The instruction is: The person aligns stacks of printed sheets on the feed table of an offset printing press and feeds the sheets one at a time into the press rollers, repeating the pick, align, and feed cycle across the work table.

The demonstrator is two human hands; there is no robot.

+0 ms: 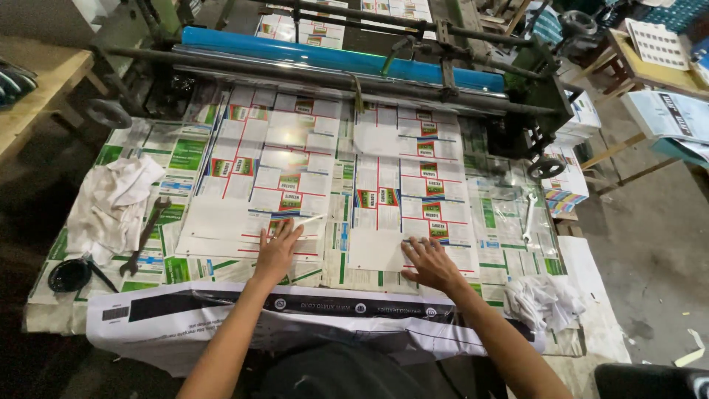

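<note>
On printed sheets (310, 177), left hand (277, 251) flat (fingers spread), right hand (430, 264) flat.

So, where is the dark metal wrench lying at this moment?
In the head view, the dark metal wrench lies on the table's left side, on the printed sheets, beside the crumpled white cloth and left of the left hand.

- Open flat printed sheets (317, 170) mid-table.
- Blocked far by blue roller (332, 55); left by wrench (145, 235), rag (111, 203); right by spanner (529, 216).
</note>
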